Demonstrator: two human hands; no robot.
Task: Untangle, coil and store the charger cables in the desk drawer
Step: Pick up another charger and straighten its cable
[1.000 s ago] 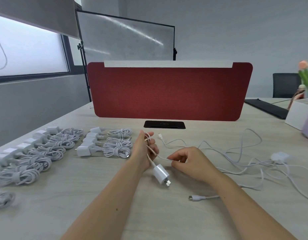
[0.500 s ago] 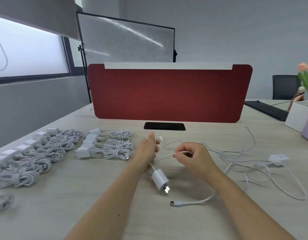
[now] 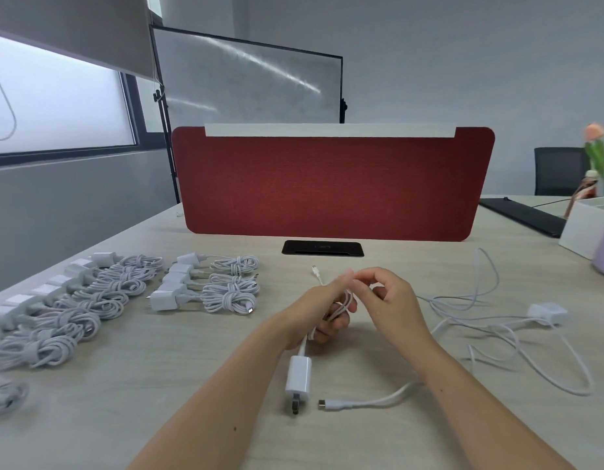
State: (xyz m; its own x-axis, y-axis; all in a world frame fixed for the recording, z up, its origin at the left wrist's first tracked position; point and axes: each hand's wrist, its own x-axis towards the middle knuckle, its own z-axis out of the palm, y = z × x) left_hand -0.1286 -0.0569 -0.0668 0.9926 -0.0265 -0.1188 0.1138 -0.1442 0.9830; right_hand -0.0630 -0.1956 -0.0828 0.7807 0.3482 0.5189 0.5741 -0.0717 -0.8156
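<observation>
My left hand (image 3: 322, 308) holds loops of a white charger cable (image 3: 341, 308) wound round its fingers above the desk's middle. The cable's white plug adapter (image 3: 298, 376) hangs below that hand, near the desk top. My right hand (image 3: 387, 300) pinches the same cable right beside the left fingertips. One free cable tip (image 3: 315, 270) sticks out behind the hands. Several coiled chargers (image 3: 231, 290) lie in rows on the left. A tangle of loose white cables (image 3: 490, 320) with one adapter (image 3: 546, 313) lies on the right.
A loose cable end with a USB plug (image 3: 327, 404) lies under my right forearm. A red desk divider (image 3: 332, 184) stands behind, with a black cable port (image 3: 322, 248) at its foot. A white box (image 3: 587, 228) and a black keyboard (image 3: 522, 215) are at the right.
My right hand has moved left to meet the left hand, laying more cable onto its fingers. The loose cables on the right slid a little toward me.
</observation>
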